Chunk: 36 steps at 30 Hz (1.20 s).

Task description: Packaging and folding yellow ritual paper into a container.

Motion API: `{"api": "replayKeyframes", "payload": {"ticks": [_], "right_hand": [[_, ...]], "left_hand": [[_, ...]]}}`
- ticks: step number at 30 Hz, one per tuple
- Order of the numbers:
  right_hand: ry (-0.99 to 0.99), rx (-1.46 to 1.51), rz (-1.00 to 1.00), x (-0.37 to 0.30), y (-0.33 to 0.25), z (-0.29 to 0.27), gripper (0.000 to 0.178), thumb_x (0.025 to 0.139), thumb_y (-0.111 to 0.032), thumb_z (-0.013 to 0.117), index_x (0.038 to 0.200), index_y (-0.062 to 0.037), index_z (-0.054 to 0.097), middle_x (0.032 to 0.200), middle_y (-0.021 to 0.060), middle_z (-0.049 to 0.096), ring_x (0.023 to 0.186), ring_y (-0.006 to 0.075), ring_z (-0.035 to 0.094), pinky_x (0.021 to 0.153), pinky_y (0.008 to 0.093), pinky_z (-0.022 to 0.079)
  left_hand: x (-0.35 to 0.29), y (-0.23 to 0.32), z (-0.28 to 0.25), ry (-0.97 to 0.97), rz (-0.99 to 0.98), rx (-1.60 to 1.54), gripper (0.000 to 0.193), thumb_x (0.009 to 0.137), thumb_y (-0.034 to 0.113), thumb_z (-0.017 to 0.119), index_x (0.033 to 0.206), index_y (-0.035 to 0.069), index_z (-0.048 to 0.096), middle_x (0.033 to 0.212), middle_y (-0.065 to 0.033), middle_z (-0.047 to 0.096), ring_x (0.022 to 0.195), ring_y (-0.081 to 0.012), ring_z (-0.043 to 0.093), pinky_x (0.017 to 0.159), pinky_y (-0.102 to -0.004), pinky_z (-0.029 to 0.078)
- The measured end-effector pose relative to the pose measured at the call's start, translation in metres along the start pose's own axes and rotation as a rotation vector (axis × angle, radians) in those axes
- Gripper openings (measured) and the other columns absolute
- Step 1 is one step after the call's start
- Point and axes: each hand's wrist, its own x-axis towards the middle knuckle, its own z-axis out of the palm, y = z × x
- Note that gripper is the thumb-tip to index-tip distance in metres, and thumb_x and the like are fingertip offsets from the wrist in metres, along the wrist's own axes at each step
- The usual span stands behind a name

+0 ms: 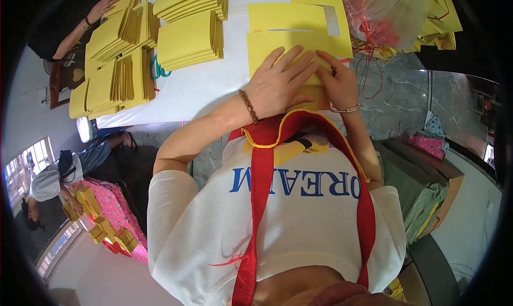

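Observation:
A yellow paper sheet (262,53) lies at the table's near edge, its lower part folded and reaching over the edge toward my red apron (299,118). My left hand (283,81) rests flat on it, fingers stretched out and nothing gripped. Close beside it, my right hand (337,84) bends its fingers around the sheet's right side, partly behind the left fingertips. More yellow sheets (288,17) lie just beyond, overlapping, with white gaps between them.
Folded yellow paper stacks (187,41) cover the left of the white table (235,76), beside green-handled scissors (159,68). Another person's hand (104,8) touches a far-left stack. A clear plastic bag (390,17) with red strings sits at right. Another person (59,175) works at a pink-covered table.

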Motion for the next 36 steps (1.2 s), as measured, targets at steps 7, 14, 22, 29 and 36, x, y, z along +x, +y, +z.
{"api": "replayKeyframes", "payload": {"ticks": [7,14,22,29,36], "right_hand": [[-0.009,0.013,0.009,0.001,0.003,0.002,0.033,0.077,-0.022,0.062,0.106,-0.0069,0.060,0.084,0.0160,0.064,0.068,0.0237,0.061,0.061,0.0287,0.047],[0.195,-0.571,-0.328,-0.029,-0.021,-0.005,0.041,0.074,-0.026,0.064,0.113,-0.0119,0.056,0.114,0.0091,0.056,0.101,0.0205,0.055,0.088,0.0389,0.038],[-0.134,-0.531,-0.476,-0.046,0.006,-0.004,0.040,0.078,-0.022,0.059,0.116,-0.0119,0.055,0.126,0.0028,0.049,0.119,0.0187,0.043,0.101,0.0447,0.025],[-0.063,-0.540,-0.489,-0.050,0.013,0.005,0.039,0.078,-0.018,0.058,0.116,-0.0110,0.055,0.126,0.0027,0.049,0.119,0.0194,0.043,0.100,0.0435,0.028],[-0.064,-0.507,-0.520,-0.052,0.018,0.006,0.043,0.079,-0.019,0.056,0.120,-0.0083,0.051,0.129,0.0065,0.045,0.122,0.0257,0.039,0.100,0.0471,0.026]], "left_hand": [[-0.008,-0.008,0.027,-0.158,-0.040,0.021,0.075,0.075,0.049,0.055,0.130,0.003,0.035,0.134,-0.0140,0.034,0.126,-0.0285,0.029,0.102,-0.0441,0.022],[-0.012,-0.013,0.035,-0.204,-0.028,0.111,0.075,0.077,0.053,0.048,0.130,0.002,0.034,0.137,-0.0135,0.030,0.128,-0.0276,0.026,0.103,-0.0443,0.017],[-0.010,-0.015,0.024,-0.202,-0.003,0.005,0.069,0.076,0.043,0.056,0.128,0.001,0.037,0.134,-0.0151,0.032,0.127,-0.0292,0.026,0.102,-0.0445,0.018],[-0.017,-0.011,0.032,-0.098,-0.110,0.054,0.061,0.074,0.036,0.061,0.127,0.014,0.042,0.133,-0.0129,0.033,0.123,-0.0342,0.027,0.099,-0.0494,0.019],[-0.013,-0.009,0.035,-0.056,-0.139,0.120,0.057,0.074,0.038,0.061,0.125,0.020,0.045,0.132,-0.0101,0.035,0.121,-0.0325,0.029,0.097,-0.0516,0.019]]}}
